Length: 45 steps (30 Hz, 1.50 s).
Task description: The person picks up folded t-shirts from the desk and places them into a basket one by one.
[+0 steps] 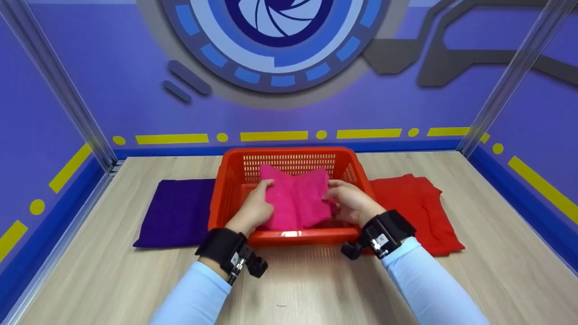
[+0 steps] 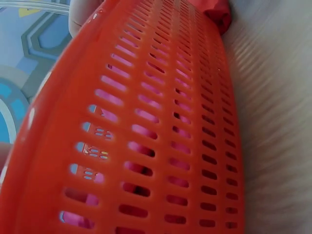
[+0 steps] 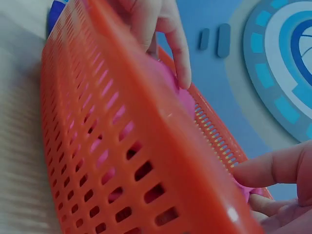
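Note:
A folded bright pink cloth (image 1: 295, 198) stands partly inside a red plastic basket (image 1: 316, 235) with slotted walls. My left hand (image 1: 254, 208) holds the cloth's left side, thumb on top and the other fingers mostly hidden. At the right side, my right hand (image 1: 351, 202) pinches the cloth's edge; the right wrist view shows its thumb and fingers around pink fabric (image 3: 245, 191). The left wrist view is filled by the basket's front wall (image 2: 114, 105), with pink showing through the slots.
Left of the basket lies a folded dark purple cloth (image 1: 178, 214). A folded red cloth (image 1: 413, 214) lies on the right, partly behind my right wrist. Both rest on the wood-grain table (image 1: 289, 289), and a printed blue-purple wall (image 1: 135, 113) stands behind.

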Each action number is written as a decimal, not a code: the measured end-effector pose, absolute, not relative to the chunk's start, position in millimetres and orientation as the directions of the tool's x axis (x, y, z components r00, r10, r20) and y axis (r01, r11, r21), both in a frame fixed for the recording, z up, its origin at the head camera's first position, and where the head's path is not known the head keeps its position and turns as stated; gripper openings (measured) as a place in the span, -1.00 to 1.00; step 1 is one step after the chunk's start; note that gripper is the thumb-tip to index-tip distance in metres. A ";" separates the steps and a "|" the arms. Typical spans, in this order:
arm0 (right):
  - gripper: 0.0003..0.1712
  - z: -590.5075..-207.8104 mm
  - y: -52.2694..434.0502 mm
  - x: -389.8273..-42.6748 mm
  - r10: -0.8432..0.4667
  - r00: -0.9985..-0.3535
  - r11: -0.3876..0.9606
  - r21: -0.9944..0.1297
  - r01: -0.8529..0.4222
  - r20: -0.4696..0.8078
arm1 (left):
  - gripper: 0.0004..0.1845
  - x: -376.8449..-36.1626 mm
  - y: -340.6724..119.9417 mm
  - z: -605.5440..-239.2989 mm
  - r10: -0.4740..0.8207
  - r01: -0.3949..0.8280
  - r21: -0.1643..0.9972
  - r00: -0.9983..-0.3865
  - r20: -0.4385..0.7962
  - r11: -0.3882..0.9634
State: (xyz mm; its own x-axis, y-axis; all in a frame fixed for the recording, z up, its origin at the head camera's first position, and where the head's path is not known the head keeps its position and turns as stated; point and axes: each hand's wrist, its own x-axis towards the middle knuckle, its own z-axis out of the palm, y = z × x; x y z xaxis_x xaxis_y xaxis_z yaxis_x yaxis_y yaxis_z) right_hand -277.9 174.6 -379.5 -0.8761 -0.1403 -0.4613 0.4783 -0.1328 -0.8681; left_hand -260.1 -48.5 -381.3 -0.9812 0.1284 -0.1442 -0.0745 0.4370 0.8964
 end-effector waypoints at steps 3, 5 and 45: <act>-0.40 -378.9 173.4 -277.9 -0.139 -0.870 -0.099 -0.867 0.488 -0.473 | -0.28 -259.8 -48.3 -381.6 0.132 -0.075 0.875 -0.979 -0.156 0.479; -0.44 -378.5 173.2 -278.0 -0.138 -0.868 -0.082 -0.867 0.491 -0.478 | -0.28 -259.4 -48.0 -381.9 0.136 -0.077 0.864 -0.977 -0.165 0.497; -0.57 -365.2 209.5 -251.1 -0.234 -0.959 -0.005 -0.986 0.165 -0.160 | -0.66 -237.6 -75.9 -386.9 0.183 0.408 0.630 -0.902 0.392 0.661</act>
State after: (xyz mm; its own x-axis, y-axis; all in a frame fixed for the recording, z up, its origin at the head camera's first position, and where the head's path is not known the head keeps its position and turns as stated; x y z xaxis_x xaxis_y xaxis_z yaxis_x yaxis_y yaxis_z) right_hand -251.1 209.5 -365.2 -0.9590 -0.2343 -0.1597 0.1654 -0.0045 -0.9862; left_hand -237.6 -75.9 -386.9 -0.9016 0.1834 0.3918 0.4082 0.6606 0.6301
